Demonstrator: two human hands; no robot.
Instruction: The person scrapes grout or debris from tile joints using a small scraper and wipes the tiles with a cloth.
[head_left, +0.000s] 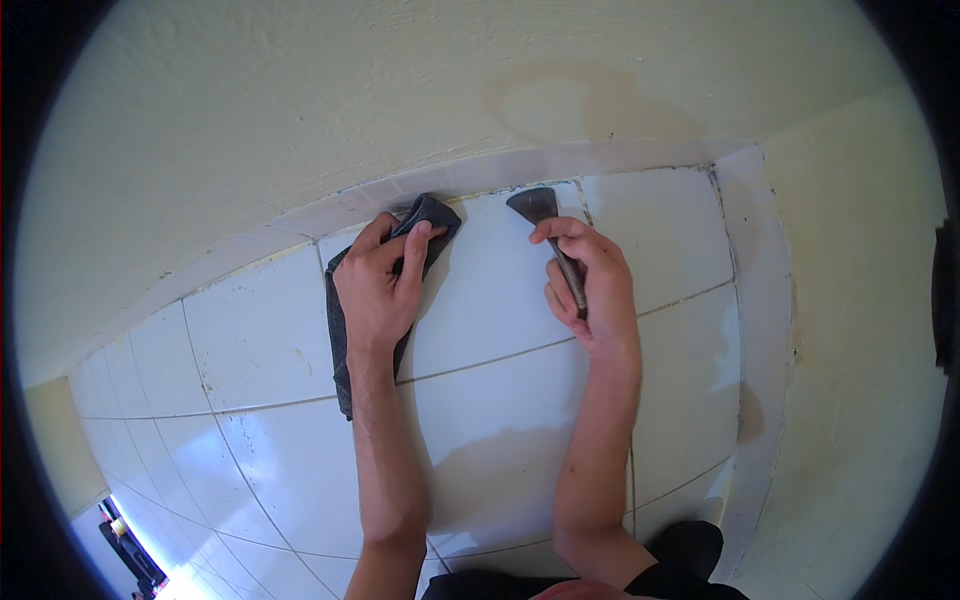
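My left hand is closed around a dark grey cloth. The bunched top of the cloth is near the foot of the wall, and the rest hangs down along my wrist over the tiles. To its right, my right hand grips a scraper by its narrow handle. The scraper's flared metal blade points up and left, close to the seam between the floor tiles and the wall's tiled skirting. Whether the blade touches the floor I cannot tell.
A cream wall runs across the far side and meets another wall at the right corner. Dark grout and dirt line the corner seam. A dark rounded thing is beside my right elbow. Bright light and dark objects appear at lower left.
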